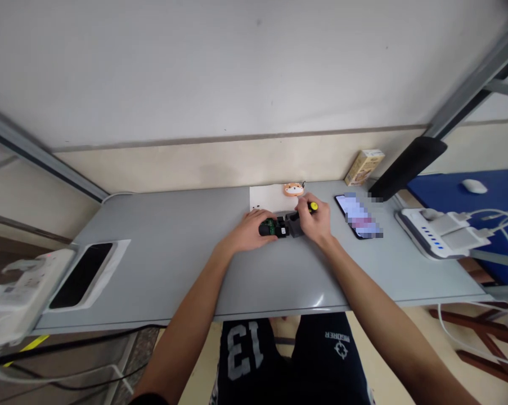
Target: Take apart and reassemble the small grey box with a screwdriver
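Near the middle of the grey table, my left hand [254,229] is closed on a small black device with a green circuit board [271,226]. My right hand [316,219] grips a black screwdriver-like tool with a yellow end [313,207], which points left toward the device. A dark grey block-shaped part [295,226] lies between the hands, beside the device; whether it is joined to it I cannot tell. Behind them are a white sheet [266,197] with tiny dark bits on it and an orange animal-face case [293,189].
A lit phone [358,216] lies right of my hands, with a small carton [364,167], a black cylinder [409,167] and a white power strip [435,233] beyond. At the left are a dark phone [81,275] and another power strip [30,287]. A wall [220,163] stands behind.
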The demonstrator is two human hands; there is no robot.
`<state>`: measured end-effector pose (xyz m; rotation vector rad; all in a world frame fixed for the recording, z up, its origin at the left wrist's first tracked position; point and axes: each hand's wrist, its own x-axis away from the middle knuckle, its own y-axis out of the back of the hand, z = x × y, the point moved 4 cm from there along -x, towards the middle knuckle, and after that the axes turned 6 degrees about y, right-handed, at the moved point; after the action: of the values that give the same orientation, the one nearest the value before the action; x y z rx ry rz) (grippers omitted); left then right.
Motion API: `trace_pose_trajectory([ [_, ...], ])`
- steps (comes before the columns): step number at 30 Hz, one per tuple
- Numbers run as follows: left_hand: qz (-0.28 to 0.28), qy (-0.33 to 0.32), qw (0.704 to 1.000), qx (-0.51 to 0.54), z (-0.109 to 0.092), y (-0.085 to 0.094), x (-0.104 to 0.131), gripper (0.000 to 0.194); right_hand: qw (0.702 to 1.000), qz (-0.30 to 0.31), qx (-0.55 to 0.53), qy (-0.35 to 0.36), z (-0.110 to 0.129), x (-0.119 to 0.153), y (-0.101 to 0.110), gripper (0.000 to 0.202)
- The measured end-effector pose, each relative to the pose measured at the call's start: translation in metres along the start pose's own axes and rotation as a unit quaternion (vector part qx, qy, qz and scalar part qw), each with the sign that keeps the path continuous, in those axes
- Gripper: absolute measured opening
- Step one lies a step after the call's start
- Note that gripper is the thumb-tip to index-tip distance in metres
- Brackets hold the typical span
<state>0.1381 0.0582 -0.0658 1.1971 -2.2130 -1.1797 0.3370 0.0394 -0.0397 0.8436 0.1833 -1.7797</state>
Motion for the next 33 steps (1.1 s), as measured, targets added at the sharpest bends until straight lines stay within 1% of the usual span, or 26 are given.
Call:
trace_pose_trajectory([
  [7,-0.01,-0.01,1.0,-0.003,0.0,0.001,0.0,0.032,1.0,0.013,-0.007,0.001,-0.001,0.0,-0.002,0.038],
  [10,-0.01,-0.016,1.0,-0.007,-0.002,0.002,0.0,0.03,1.0,0.013,-0.013,0.001,-0.003,0.001,-0.003,0.03],
  [12,-0.007,-0.018,1.0,-0.01,-0.003,0.002,0.0,0.029,1.0,-0.001,-0.03,-0.003,-0.004,0.001,-0.004,0.023],
  [14,-0.004,-0.02,1.0,-0.013,-0.003,0.002,0.0,0.027,0.999,-0.013,-0.049,-0.01,-0.006,0.002,-0.006,0.027],
  [18,-0.005,-0.027,0.999,-0.021,-0.004,0.002,0.0,0.026,0.994,-0.006,-0.106,-0.004,-0.006,-0.001,-0.01,0.027],
  [21,-0.008,-0.038,0.999,-0.031,-0.005,0.002,-0.001,0.025,0.976,0.015,-0.218,-0.014,-0.007,-0.009,-0.013,0.03],
  [24,-0.011,-0.044,0.998,-0.034,-0.005,0.002,-0.001,0.025,0.942,0.056,-0.325,-0.067,-0.009,-0.019,-0.021,0.035],
  [27,-0.005,-0.037,0.999,-0.029,-0.004,0.002,-0.002,0.025,0.915,0.08,-0.376,-0.124,-0.009,-0.028,-0.033,0.039],
  [28,-0.003,-0.034,0.999,-0.028,-0.004,0.002,-0.002,0.024,0.909,0.081,-0.385,-0.136,-0.008,-0.031,-0.037,0.039],
  [30,0.0,-0.031,0.999,-0.028,-0.004,0.002,-0.001,0.023,0.905,0.062,-0.391,-0.154,-0.007,-0.035,-0.044,0.039],
  [33,-0.007,-0.035,0.999,-0.028,-0.005,0.002,-0.001,0.02,0.912,0.02,-0.372,-0.17,-0.007,-0.036,-0.049,0.042],
])
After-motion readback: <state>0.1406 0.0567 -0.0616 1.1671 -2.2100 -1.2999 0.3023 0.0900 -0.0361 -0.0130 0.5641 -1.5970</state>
